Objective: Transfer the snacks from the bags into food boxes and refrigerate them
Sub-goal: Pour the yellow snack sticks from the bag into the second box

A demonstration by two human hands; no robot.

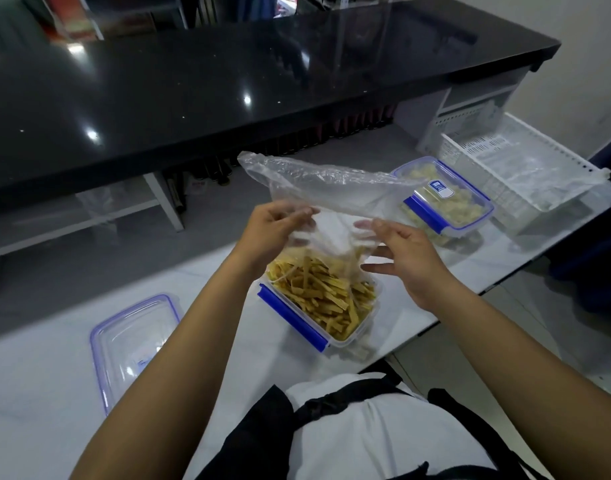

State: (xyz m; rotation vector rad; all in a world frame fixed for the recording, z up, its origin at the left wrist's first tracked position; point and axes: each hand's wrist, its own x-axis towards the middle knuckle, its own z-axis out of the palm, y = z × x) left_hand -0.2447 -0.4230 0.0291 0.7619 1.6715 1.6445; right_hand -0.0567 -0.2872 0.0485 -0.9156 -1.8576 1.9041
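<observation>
A single head-worn camera looks forward and steeply down from above the person's chest; both forearms run up from the bottom edge to the hands at mid-frame, close to the lens. The white surface point(383, 327) fills the near ground, slanting right; the wide angle bends the black counter point(228, 84) across the top; no second view overlaps.

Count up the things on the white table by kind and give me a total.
Food boxes with snacks: 2, open box of yellow strips and closed box of pale snacks
Loose lids: 1
Plastic bags: 1, held above the open box
White baskets: 1
Total: 5
</observation>
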